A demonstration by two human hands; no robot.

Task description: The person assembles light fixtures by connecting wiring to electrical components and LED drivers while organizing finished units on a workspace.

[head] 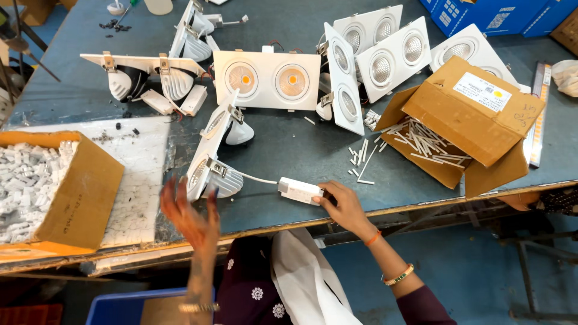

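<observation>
Grey counter [289, 150], twin downlights scattered. Right hand [344, 204] pinches white LED driver box [299, 191] at front edge, wired to tilted twin downlight [211, 159]. Left hand [188, 213] blurred, fingers spread, holding nothing.

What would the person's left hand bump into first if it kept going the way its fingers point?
Most likely the tilted white twin downlight fixture just beyond the left hand; its fingertips already look close to the fixture's lower lamp, though the hand is blurred and its height above the table is unclear.
</observation>
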